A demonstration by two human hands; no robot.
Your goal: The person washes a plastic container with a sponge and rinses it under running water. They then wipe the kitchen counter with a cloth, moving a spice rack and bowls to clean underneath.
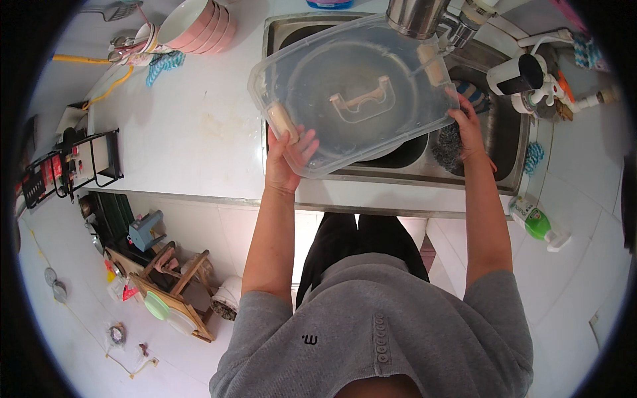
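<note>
Both my hands hold a clear plastic lid [343,134] with a folding handle in its middle and a tan latch at each end. My left hand [287,151] grips its left end, the thumb over the near latch [282,121]. At the right corner, my right hand [467,124] pinches the rim. The lid is tilted over a two-bowl stainless steel sink [507,149] and covers much of the left bowl. A dark grey scouring pad [448,147] lies beside my right hand, partly hidden by it. Above the lid's far edge hangs a metal cylinder [417,17] at the faucet [463,32].
Pink-sided bowls [199,30] are stacked at the back left of the white counter [199,139]. Near the left wall stands a black wire rack [74,164]. On the right are a white-and-black device [515,74] and a green-and-white bottle [537,221]. A wooden stool [174,288] is at lower left.
</note>
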